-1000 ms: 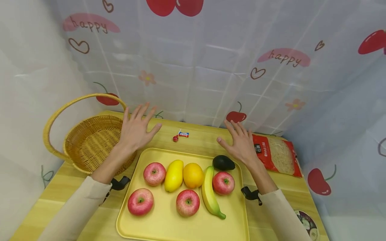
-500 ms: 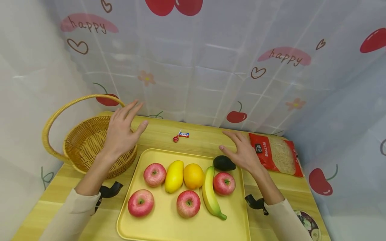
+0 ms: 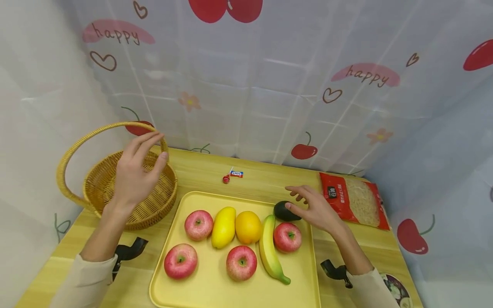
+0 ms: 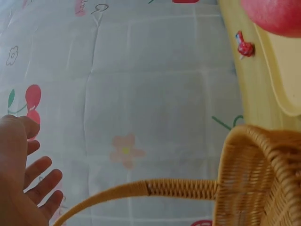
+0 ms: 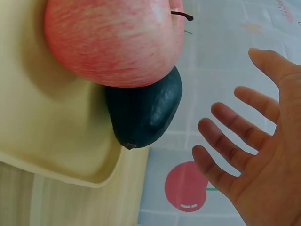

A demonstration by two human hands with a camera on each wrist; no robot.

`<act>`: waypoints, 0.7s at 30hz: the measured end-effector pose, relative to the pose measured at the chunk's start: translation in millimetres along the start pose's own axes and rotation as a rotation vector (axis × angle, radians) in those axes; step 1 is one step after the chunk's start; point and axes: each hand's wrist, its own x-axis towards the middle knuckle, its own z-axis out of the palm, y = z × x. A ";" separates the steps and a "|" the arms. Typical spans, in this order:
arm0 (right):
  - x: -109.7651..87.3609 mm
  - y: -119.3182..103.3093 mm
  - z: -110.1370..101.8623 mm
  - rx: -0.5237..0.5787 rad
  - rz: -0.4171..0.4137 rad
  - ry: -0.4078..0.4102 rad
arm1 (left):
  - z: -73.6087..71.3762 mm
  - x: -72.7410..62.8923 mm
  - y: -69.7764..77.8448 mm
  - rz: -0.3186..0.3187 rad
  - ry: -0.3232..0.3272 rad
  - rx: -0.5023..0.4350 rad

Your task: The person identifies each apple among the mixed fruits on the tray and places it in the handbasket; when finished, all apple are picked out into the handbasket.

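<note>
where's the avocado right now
In the head view the avocado lies at the tray's far right corner, just behind the rightmost apple, with the right hand's fingertips right at it.

yellow tray (image 3: 304, 273), dark green avocado (image 3: 284, 210)

red noodle packet (image 3: 355, 199), wrapped candy (image 3: 231, 175), cherry-print curtain (image 3: 250, 85)
</note>
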 end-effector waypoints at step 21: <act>-17.8 5.3 0.7 0.069 -0.052 -0.147 | -57.4 19.8 4.3 -0.041 0.331 0.066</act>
